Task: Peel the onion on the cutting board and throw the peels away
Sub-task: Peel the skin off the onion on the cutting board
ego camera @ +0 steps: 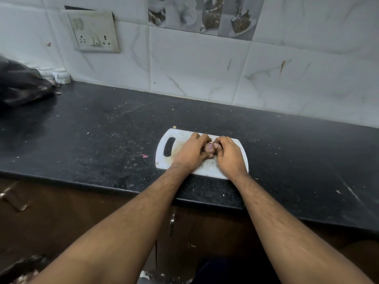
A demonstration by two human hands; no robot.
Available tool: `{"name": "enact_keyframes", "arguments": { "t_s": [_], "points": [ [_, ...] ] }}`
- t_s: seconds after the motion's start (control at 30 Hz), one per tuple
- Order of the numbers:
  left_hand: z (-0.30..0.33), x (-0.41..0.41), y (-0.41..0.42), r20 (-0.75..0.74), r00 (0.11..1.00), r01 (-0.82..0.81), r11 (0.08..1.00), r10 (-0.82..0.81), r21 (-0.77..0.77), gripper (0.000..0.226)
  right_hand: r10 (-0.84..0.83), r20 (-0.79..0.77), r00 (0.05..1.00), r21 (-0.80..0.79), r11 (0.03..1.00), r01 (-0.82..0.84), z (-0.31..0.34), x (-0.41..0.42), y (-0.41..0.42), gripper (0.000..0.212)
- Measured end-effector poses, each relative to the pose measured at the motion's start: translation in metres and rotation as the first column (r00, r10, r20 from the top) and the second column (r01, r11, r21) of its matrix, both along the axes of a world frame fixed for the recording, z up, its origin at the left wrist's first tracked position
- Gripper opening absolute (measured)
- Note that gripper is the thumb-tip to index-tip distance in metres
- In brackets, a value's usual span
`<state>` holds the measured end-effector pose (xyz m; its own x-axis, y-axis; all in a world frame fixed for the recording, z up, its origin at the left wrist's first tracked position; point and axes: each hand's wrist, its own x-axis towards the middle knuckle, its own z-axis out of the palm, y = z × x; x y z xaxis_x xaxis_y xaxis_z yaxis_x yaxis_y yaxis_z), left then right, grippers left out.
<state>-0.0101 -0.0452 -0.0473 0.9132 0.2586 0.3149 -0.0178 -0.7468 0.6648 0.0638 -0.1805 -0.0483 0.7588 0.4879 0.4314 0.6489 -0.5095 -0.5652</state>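
Observation:
A small purple onion (210,148) shows between my two hands over the white cutting board (164,158) on the black counter. My left hand (191,152) wraps around the onion from the left and holds it. From the right, my right hand (227,154) has its fingertips pinched at the onion's top, on a bit of brownish skin. Most of the onion is hidden by my fingers.
A black plastic bag (22,85) lies at the far left of the counter (102,130), with small white cups (61,75) behind it. A switch and socket plate (94,31) is on the tiled wall. Peel scraps (145,155) dot the counter.

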Motion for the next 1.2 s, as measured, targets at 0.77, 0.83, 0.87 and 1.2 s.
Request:
{"name": "enact_keyframes", "arguments": {
  "t_s": [0.77,0.83,0.87,1.2],
  "points": [
    [-0.0024,0.0044,0.0,0.036,0.999,0.003,1.0,-0.004,0.013,0.04,0.011,-0.071,0.997,0.181,0.983,0.002,-0.0013,0.0023,-0.0065,0.01],
    [-0.0022,0.0045,0.0008,0.035,0.999,0.004,1.0,-0.004,0.019,0.04,-0.023,-0.053,0.998,0.133,0.991,0.03,-0.0029,0.0035,-0.0049,0.011],
    [-0.0018,0.0043,0.0013,0.036,0.999,0.004,1.0,-0.005,0.023,0.04,-0.038,-0.06,0.997,0.116,0.992,0.045,-0.0037,0.0042,-0.0041,0.011],
    [-0.0045,0.0044,0.0011,0.057,0.998,-0.006,1.0,0.005,0.023,0.037,-0.174,-0.241,0.955,0.234,0.945,0.231,-0.0057,0.0106,-0.0037,0.017]
  ]
}}
